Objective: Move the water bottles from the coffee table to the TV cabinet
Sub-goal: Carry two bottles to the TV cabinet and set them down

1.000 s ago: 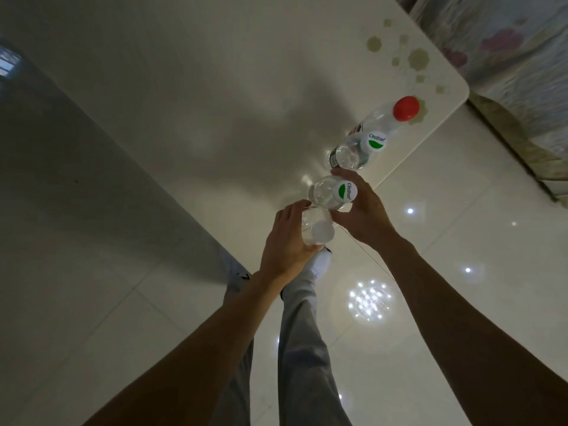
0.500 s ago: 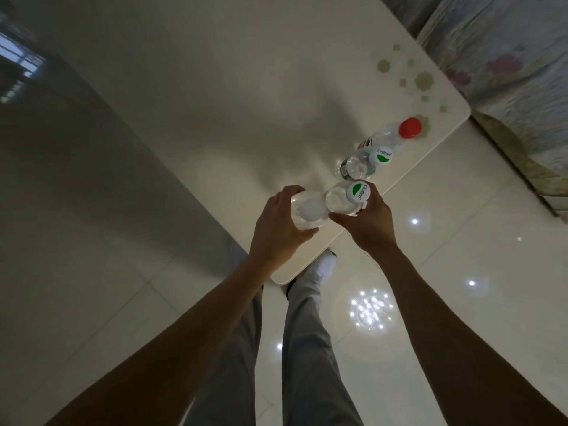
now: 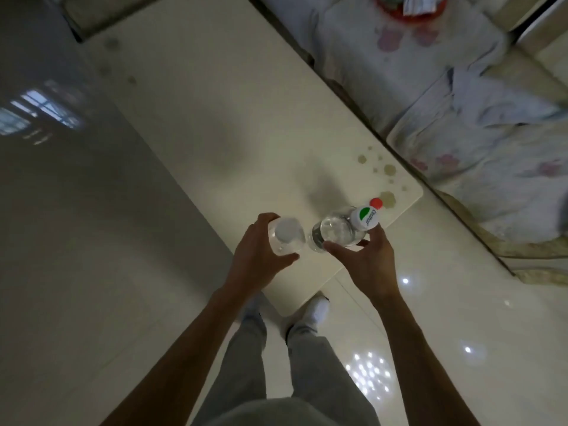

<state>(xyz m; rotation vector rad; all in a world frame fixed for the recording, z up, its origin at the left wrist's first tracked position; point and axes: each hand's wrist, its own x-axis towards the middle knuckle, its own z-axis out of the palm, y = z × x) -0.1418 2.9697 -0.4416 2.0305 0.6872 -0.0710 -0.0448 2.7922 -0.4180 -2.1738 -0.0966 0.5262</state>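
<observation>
My left hand [image 3: 256, 261] grips a clear water bottle with a white cap [image 3: 287, 236], held above the near end of the cream coffee table [image 3: 233, 124]. Beside it, my right hand [image 3: 370, 264] holds a second clear bottle [image 3: 336, 232] with a green-and-white cap, thumb and fingers curled round its body. The two bottles are a small gap apart. Behind the right-hand bottle a red-capped bottle [image 3: 376, 203] stands on the table near its right corner, mostly hidden.
A sofa with a pale floral cover [image 3: 461, 124] runs along the table's far right side. Glossy tiled floor [image 3: 92, 241] lies to the left and around my legs and white shoes [image 3: 316, 312]. Brownish stains [image 3: 388, 170] mark the table corner.
Both hands have risen with their bottles and moved slightly apart. My view has pulled back, showing more of the table and the sofa.
</observation>
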